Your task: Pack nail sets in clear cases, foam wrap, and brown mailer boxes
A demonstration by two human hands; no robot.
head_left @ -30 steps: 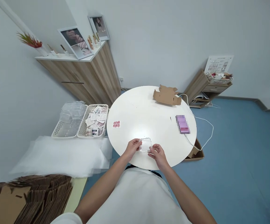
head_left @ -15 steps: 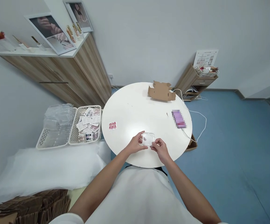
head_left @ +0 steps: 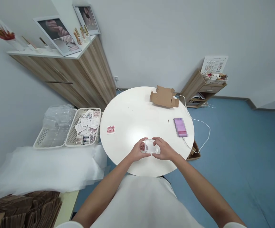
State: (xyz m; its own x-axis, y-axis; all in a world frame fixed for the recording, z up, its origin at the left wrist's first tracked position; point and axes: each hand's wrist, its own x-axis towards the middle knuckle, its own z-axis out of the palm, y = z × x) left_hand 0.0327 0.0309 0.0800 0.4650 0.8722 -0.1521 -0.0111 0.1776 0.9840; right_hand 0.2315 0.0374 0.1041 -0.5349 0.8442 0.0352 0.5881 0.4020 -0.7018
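Observation:
Above the near part of the white oval table, a small clear plastic box is held between both hands. My left hand grips its left end, thumb along the near side and fingers at the far side. From the right, my right hand clasps the other end in the same way. A card of red press-on nails lies on the table to the left. An unfolded brown cardboard box rests at the table's far side.
Left of the table stand a basket of nail cards and a basket of clear plastic boxes. A blurred purple phone with a white cable is at the right. White foam sheets lie at lower left.
My right hand has shifted from pinching the box's near right corner to clasping its whole right end. My left hand keeps its hold. The view has tilted slightly.

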